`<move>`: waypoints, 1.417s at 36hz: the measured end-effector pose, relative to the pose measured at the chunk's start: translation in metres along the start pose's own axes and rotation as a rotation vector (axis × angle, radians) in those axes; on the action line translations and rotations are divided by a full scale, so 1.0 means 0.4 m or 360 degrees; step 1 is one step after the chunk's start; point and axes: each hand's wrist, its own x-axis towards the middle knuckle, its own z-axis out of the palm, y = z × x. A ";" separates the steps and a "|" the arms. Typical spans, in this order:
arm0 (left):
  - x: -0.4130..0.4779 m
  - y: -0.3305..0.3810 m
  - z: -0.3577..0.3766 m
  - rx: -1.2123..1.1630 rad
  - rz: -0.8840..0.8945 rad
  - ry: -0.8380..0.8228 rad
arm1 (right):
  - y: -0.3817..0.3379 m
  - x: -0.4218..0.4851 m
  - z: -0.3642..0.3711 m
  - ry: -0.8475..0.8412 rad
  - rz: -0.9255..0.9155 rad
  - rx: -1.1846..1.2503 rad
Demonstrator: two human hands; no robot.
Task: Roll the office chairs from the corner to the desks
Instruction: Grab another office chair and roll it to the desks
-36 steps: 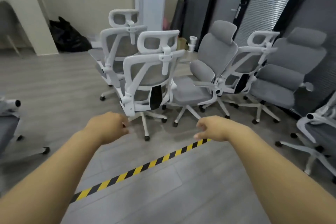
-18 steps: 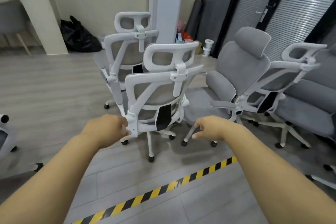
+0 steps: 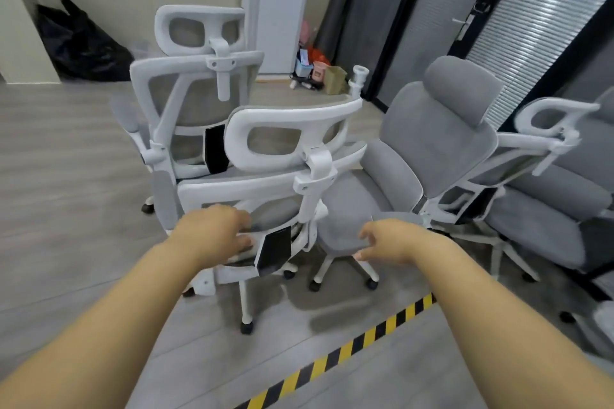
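Crowding the far corner, the office chairs (image 3: pixel 432 149) are waiting to be moved; no desk is showing in this view. The nearest chair (image 3: pixel 232 191), a white-framed mesh one, is sitting mid-scene with its back turned to the person, just beyond the striped floor tape (image 3: pixel 345 350). A second white chair (image 3: pixel 196 93) is standing behind it on the far left, and a grey padded chair (image 3: pixel 349 206) is crowding it on the right.

The step in hand looks like the reach for a first grip. The left hand (image 3: pixel 212 236) is hovering with fingers spread at the lower backrest; whether it is touching, I cannot tell. The right hand (image 3: pixel 392 241) is hanging loosely curled, holding nothing, in front of the grey seat.

The next move is probably calling for both hands to close on the backrest frame and pull, so that the casters (image 3: pixel 246 327) roll clear of the neighbours.
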 end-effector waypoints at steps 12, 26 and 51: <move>0.253 0.063 -0.001 0.0029 0.0044 0.0309 | 0.102 0.254 -0.124 0.0331 -0.0017 -0.0040; 0.295 0.074 0.073 -0.0060 -0.0290 0.0609 | 0.131 0.476 -0.187 0.0675 -0.0536 -0.0143; 0.058 -0.151 0.069 -0.0305 -0.0009 0.0592 | -0.139 0.214 0.028 0.0781 -0.0080 0.0067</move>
